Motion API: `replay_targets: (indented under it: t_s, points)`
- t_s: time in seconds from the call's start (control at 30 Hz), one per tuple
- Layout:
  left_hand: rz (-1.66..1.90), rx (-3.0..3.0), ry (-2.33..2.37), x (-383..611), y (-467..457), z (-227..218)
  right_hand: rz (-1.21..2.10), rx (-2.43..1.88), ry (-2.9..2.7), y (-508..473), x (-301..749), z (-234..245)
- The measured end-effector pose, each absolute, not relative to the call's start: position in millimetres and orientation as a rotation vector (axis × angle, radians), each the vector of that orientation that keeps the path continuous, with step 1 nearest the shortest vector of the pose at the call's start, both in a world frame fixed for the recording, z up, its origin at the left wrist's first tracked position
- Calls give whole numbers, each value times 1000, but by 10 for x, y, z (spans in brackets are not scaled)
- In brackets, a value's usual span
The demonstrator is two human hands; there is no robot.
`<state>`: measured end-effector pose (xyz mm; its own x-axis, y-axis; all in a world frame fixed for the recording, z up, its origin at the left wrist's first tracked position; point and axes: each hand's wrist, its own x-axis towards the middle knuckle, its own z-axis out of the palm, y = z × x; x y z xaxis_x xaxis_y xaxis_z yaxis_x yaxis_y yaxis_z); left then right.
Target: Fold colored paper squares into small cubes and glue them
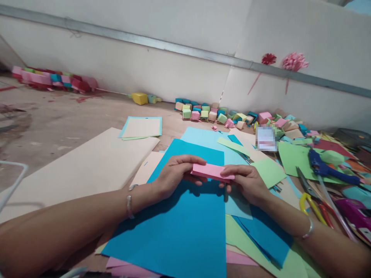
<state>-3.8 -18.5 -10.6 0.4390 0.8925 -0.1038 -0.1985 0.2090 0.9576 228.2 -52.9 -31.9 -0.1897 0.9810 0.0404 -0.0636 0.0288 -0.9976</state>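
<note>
A folded pink paper strip [213,171] is held between both hands just above a large blue paper sheet [179,227]. My left hand [176,173] pinches its left end, thumb below and fingers curled over the top. My right hand [246,183] grips its right end the same way. Both wrists wear a thin silver bangle. The strip lies level, roughly side to side.
Loose green, light blue and cream sheets [87,162] cover the floor. Scissors with yellow and red handles [311,199] and a blue glue gun [327,168] lie at right. Small folded paper cubes [214,112] line the wall; paper flowers [294,61] hang above.
</note>
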Motion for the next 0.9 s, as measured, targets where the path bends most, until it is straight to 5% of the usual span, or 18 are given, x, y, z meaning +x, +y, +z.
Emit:
replay_targets:
  t_s: [0.6, 0.9]
  points:
    - [1145, 2026, 827, -67, -349, -104, 418, -1111, -2060, -616, 2235, -276]
    - [1270, 2047, 568, -36, -426, -70, 464, -1102, -2078, -626, 1972, -199]
